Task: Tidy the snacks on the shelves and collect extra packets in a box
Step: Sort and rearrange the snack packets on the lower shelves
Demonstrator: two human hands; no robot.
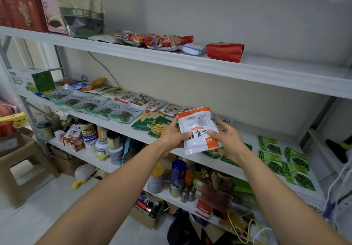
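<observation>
I hold a white snack packet with orange trim (197, 128) in both hands, above the front edge of the middle shelf (133, 130). My left hand (174, 134) grips its left side, my right hand (226, 140) its right side. Rows of flat snack packets (106, 107) lie along that shelf to the left. Green packets (285, 160) lie at the right end. Green and yellow packets (156, 125) sit just under my left hand. No collecting box can be singled out in view.
The top shelf (247, 69) carries a tall green bag (82, 12), red boxes (22, 14), colourful packets (158, 40) and a red pouch (224, 51). Jars and bottles (102, 143) fill the lower shelf. A brown stool (21, 166) stands left; cartons (146, 216) on the floor.
</observation>
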